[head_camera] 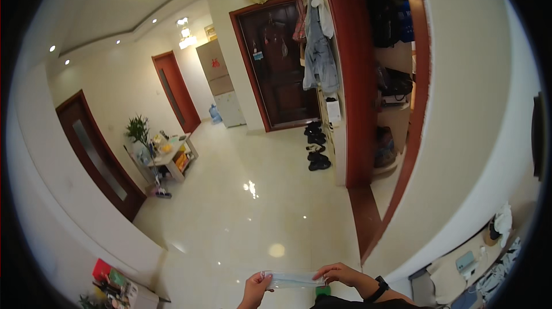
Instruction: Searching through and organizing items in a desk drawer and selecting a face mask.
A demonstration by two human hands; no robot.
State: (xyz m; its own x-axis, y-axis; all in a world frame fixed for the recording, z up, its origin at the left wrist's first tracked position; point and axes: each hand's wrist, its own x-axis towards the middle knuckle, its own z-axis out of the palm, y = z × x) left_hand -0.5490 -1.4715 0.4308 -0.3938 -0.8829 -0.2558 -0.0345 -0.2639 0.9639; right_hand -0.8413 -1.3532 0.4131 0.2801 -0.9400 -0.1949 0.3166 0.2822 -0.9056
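Observation:
A pale blue face mask (294, 280) in a clear plastic wrapper is stretched level between my two hands, low in the view. My left hand (256, 288) pinches its left end between thumb and fingers. At the right end, the fingers of my right hand (340, 275) grip the wrapper's edge. A dark band or watch (380, 288) circles my right wrist. Under the right end of the wrapper shows a small green item (322, 291), mostly covered by dark clothing.
Glossy tile floor (224, 222) stretches ahead to a dark door (282, 67). Shoes (317, 147) line its right side, near hanging clothes (321, 50). A low table (170, 158) with a plant and mop stands left. An open doorway (362, 218) and a couch-like seat (448, 274) are right; a cabinet (140, 296) is lower left.

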